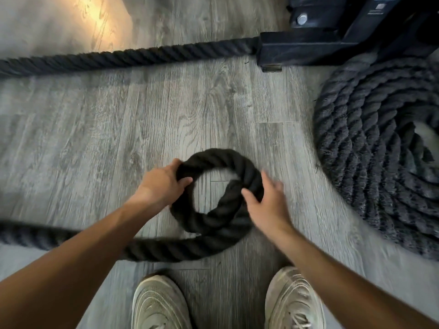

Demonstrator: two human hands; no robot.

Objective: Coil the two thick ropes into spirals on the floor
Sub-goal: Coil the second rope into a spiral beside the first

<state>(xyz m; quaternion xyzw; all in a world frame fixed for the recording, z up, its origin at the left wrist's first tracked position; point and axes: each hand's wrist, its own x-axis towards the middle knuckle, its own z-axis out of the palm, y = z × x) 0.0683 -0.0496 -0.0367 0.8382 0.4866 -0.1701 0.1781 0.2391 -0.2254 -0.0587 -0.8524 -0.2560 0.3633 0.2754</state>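
Two pale sneakers (161,305) stand at the bottom edge on the grey plank floor (166,115). Just ahead, the loose rope (228,160) makes one small ring, its tail running off left. Left hand (161,184) has its grip wrapped around the ring's left side; right hand (268,200) lies on the right side, fingers spread. Far right sits the finished coil (370,148), beside a black machine base (308,47).
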